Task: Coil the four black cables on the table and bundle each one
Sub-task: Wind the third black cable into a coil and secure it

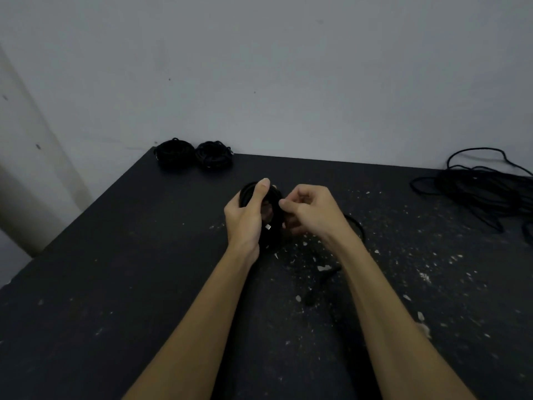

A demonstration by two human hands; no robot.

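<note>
Gripping black coil (275, 197), left hand (245, 216) curled round, right hand (310, 210) pinching strand.

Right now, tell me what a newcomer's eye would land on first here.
First the two hands at table centre: the left hand grips a black coil while the right hand pinches at its side. Next, two finished bundles at the far left corner, and a loose cable heap at the far right.
</note>
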